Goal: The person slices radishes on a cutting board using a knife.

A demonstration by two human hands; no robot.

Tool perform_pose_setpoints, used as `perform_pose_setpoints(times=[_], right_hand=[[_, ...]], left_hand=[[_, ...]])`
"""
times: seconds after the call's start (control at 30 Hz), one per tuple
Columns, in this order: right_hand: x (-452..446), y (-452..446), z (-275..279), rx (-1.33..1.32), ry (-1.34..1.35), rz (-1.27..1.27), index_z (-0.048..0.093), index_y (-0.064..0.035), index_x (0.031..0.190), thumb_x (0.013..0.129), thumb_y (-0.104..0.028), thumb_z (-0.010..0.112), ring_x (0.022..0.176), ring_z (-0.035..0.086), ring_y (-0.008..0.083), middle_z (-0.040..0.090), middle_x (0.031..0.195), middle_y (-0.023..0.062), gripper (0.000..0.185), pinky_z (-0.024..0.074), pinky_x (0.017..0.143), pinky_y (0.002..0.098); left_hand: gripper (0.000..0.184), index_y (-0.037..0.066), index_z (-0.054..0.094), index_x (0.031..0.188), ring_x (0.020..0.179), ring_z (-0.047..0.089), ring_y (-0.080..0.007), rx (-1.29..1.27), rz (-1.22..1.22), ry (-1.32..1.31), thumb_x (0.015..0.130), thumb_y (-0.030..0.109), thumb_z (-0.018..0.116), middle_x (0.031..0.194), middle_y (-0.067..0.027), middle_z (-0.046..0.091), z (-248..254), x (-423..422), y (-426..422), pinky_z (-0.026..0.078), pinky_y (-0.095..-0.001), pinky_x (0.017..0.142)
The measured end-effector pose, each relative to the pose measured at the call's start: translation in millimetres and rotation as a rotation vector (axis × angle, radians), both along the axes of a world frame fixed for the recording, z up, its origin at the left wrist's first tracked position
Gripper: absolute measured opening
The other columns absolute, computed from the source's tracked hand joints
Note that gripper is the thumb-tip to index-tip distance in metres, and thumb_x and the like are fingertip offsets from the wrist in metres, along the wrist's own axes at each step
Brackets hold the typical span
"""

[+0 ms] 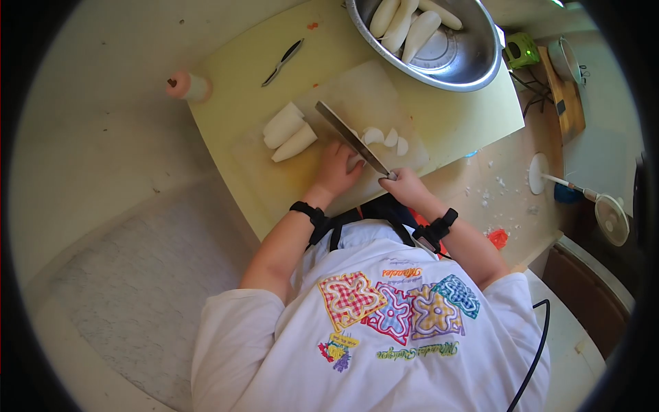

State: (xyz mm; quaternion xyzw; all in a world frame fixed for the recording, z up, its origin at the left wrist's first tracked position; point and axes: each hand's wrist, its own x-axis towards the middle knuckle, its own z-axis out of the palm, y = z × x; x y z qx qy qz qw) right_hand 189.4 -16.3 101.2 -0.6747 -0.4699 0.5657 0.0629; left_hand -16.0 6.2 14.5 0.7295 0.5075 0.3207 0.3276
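Note:
My right hand (405, 189) is closed around the handle of a kitchen knife (350, 137), whose broad blade points up and left across the cutting board (374, 86). Beside the blade, my left hand (335, 170) curls over a white radish piece (354, 163), mostly hidden under its fingers. Several cut radish slices (390, 138) lie on the board on the far side of the blade. Left of the knife rest two larger radish pieces (283, 126), side by side.
A steel basin (473, 75) holding several whole white radishes (420, 36) stands at the table's back right. A peeler (282, 62) lies at the back left, near a pink-topped bottle (185, 85) at the table's edge. White scraps litter the floor near a fan (610, 220).

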Motion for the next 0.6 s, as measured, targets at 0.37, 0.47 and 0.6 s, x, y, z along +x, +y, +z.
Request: perform_pose_setpoints(times=[0.37, 0.47, 0.6], right_hand=[[6.2, -26.1, 23.4, 0.026, -0.042, -0.055, 0.061, 0.0047, 0.078, 0.083, -0.021, 0.064, 0.057, 0.051, 0.0168, 0.055, 0.060, 0.0090, 0.026, 0.0445, 0.057, 0.0357], [1.2, -31.7, 29.2, 0.045, -0.031, -0.050, 0.062, 0.0050, 0.082, 0.083, -0.019, 0.063, 0.058, 0.053, 0.0176, 0.057, 0.062, 0.0107, 0.024, 0.0459, 0.058, 0.0359], [-5.3, -36.4, 30.8, 0.113, 0.035, -0.068, 0.066, 0.0038, 0.095, 0.084, -0.018, 0.062, 0.063, 0.059, 0.0207, 0.064, 0.070, 0.0161, 0.025, 0.0496, 0.063, 0.0356]], left_hand=[[0.026, 0.002, 0.062, 0.095, 0.096, 0.056, -0.0391, -0.107, -0.100, -0.057, 0.080, 0.018, 0.074, 0.100, -0.0182, 0.056, 7.6, -8.8, 1.0, 0.049, -0.0444, 0.083], [0.026, 0.001, 0.061, 0.097, 0.096, 0.056, -0.0394, -0.112, -0.097, -0.075, 0.081, 0.017, 0.074, 0.100, -0.0185, 0.056, 8.1, -10.1, 1.4, 0.049, -0.0447, 0.083], [0.025, 0.001, 0.062, 0.099, 0.096, 0.056, -0.0395, -0.079, -0.092, -0.093, 0.081, 0.014, 0.073, 0.100, -0.0183, 0.056, 7.6, -9.4, 0.1, 0.048, -0.0448, 0.083]])
